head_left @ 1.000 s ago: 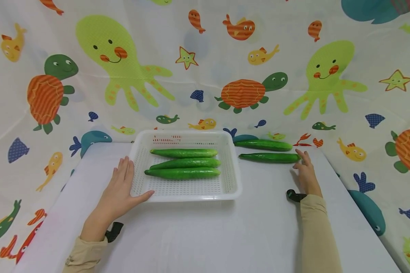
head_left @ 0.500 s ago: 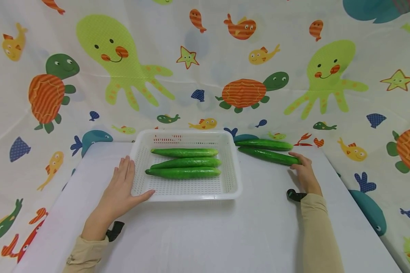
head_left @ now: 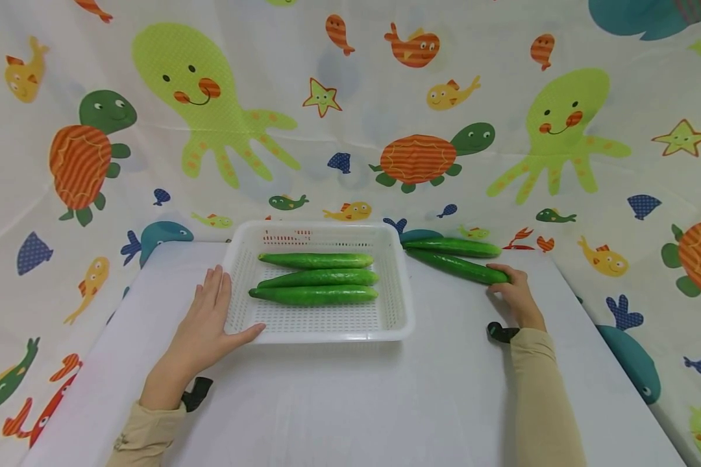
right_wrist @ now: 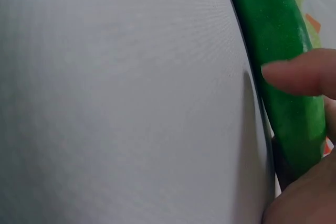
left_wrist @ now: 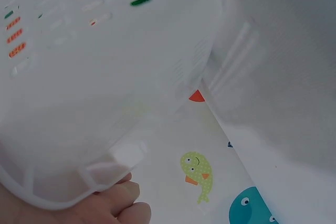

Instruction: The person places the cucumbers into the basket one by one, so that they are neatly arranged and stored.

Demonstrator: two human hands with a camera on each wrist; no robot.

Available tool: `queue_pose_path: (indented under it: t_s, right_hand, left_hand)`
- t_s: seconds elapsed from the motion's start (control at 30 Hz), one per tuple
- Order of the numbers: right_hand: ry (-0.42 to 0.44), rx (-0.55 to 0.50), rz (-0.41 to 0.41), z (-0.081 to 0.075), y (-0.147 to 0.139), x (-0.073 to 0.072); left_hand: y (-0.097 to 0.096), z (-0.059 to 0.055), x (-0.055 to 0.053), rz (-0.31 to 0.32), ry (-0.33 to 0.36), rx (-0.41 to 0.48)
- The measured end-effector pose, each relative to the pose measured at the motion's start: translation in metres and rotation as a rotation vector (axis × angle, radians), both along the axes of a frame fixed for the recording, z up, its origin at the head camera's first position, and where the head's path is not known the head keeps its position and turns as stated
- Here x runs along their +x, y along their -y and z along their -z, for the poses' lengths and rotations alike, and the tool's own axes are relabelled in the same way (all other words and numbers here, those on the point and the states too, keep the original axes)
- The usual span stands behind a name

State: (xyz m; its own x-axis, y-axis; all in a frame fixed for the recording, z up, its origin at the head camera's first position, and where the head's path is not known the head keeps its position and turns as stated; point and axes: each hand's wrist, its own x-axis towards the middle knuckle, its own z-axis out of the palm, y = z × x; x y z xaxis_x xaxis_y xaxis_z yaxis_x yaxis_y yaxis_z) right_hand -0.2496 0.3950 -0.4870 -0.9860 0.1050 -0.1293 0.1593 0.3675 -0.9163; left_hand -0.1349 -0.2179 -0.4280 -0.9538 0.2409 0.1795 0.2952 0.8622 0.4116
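Observation:
A white plastic basket (head_left: 394, 318) with a perforated bottom stands on the table. Three cucumbers lie side by side in it, the nearest one (head_left: 312, 296) lowest in the head view. My left hand (head_left: 201, 327) rests along the basket's left side, fingers straight, thumb over the near rim. To the right of the basket my right hand (head_left: 520, 297) grips the right end of another cucumber (head_left: 455, 266), which slants toward me. In the right wrist view a fingertip (right_wrist: 286, 74) presses on that cucumber's green skin. One more cucumber (head_left: 452, 246) lies just behind it.
A white table (head_left: 350, 402) carries everything. A curtain (head_left: 350, 117) printed with sea animals hangs behind its back edge and down both sides. Black wrist straps (head_left: 197, 394) show on both wrists.
My right hand has taken hold of the front loose cucumber's right end and drawn it slightly toward me and left, so it now slants. The left hand and basket stay put.

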Motion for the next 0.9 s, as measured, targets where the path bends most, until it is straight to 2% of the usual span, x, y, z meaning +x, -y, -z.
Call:
queue_pose_path:
  t_s: [0.4,0.57,0.9]
  right_hand:
    - [0.049,0.079,-0.010,0.000,0.003,0.004]
    - [0.055,0.111,-0.043,-0.001,0.003,0.006]
    - [0.074,0.105,-0.069,-0.004,0.004,0.019]
  left_hand:
    - [-0.001,0.000,0.000,-0.003,0.001,0.000]
    - [0.000,0.000,0.000,-0.005,0.004,0.000]
    - [0.000,-0.002,0.000,-0.008,0.022,0.003]
